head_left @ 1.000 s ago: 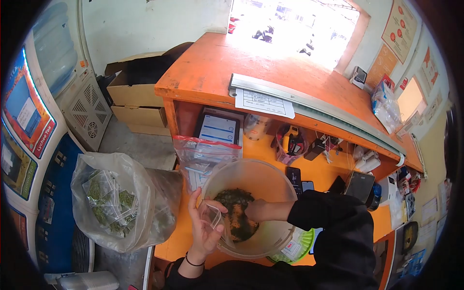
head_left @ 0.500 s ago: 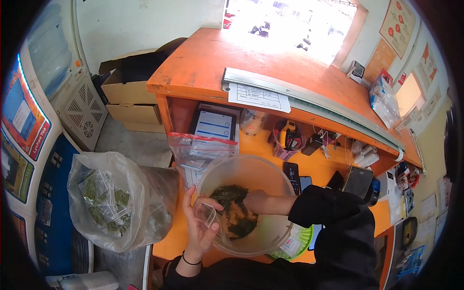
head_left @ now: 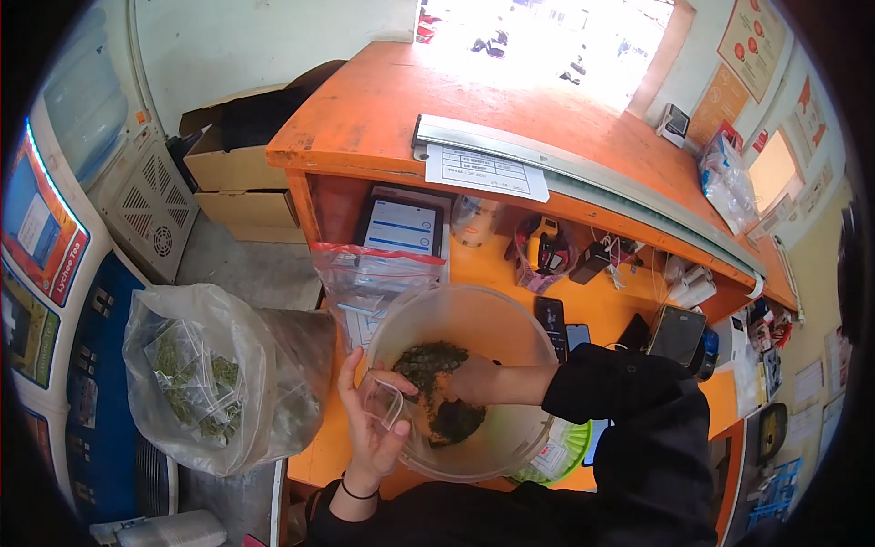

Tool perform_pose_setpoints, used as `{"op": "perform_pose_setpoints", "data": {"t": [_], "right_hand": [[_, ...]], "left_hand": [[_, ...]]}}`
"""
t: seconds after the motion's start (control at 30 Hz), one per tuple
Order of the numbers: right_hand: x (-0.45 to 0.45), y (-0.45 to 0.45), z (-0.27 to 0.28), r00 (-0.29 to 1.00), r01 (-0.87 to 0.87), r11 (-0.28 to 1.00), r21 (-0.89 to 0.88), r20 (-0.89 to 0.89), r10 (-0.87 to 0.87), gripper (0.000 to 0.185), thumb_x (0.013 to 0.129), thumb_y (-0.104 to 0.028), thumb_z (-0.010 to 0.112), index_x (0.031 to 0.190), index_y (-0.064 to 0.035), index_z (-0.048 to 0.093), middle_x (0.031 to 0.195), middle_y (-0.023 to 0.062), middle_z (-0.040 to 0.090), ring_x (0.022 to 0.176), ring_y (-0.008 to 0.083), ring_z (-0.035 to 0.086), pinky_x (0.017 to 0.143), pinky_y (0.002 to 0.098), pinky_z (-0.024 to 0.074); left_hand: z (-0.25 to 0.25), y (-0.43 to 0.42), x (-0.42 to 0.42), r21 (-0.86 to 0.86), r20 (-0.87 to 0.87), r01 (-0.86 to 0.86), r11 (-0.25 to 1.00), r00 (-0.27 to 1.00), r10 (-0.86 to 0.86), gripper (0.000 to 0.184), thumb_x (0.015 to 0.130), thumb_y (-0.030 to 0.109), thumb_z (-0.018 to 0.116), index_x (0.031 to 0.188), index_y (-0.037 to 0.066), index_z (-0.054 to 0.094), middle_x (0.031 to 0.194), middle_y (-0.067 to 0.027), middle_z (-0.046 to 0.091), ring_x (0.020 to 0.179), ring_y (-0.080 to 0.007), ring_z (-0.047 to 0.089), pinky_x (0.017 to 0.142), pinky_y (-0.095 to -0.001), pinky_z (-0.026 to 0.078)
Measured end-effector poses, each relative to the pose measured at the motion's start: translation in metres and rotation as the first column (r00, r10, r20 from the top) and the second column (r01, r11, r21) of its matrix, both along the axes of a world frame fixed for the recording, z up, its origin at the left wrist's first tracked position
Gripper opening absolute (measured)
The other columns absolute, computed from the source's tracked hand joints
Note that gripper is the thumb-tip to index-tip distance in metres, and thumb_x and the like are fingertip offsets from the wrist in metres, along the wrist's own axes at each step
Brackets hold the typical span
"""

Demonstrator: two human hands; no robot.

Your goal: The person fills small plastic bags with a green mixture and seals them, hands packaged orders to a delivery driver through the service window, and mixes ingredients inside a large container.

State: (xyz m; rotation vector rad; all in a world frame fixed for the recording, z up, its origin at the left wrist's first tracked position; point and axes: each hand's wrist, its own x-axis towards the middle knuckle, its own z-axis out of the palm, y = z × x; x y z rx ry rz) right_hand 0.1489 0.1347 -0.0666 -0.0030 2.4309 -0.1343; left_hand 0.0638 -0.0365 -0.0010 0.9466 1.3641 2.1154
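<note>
A translucent plastic tub (head_left: 524, 333) stands on the orange desk with dried green leaves (head_left: 456, 421) heaped at its bottom. Down inside it, my right hand (head_left: 478, 381) is closed in the heap; its fingertips are hidden among the leaves. At the tub's left rim my left hand (head_left: 369, 438) grips a small clear plastic bag (head_left: 390, 406) between thumb and fingers, its mouth spread toward the tub. On the left, a large clear plastic sack (head_left: 260, 383) contains several small clear packets (head_left: 196, 383) filled with green leaves.
Behind the tub lie red-edged zip bags (head_left: 378, 264), a tablet (head_left: 401, 226) and two phones (head_left: 550, 319). A green basket (head_left: 574, 451) sits partly under the tub's right side. An orange counter (head_left: 365, 109) rises at the back, with cardboard boxes (head_left: 241, 173) beside it.
My right hand has shifted slightly left and down within the leaves, and the heap looks disturbed. My left hand keeps the small bag at the rim. The view has tilted slightly.
</note>
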Motion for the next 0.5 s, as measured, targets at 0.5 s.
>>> {"op": "perform_pose_setpoints", "data": {"t": [0.5], "right_hand": [[0.010,-0.012,-0.019,0.993,-0.091,0.961,0.260,-0.049,0.108,0.014,0.069,-0.014,0.058,0.080,-0.0083,0.064,0.082,0.0074,0.062,0.076,0.0230,0.060,0.058,0.0352,0.0471]], "left_hand": [[-0.005,0.000,-0.002,0.093,-0.015,0.056,0.994,0.998,-0.055,0.085,0.071,0.037,0.059,0.128,0.003,0.006,0.085,-0.0094,0.049,0.086,-0.0192,0.048,0.097,-0.0386,0.014]]}}
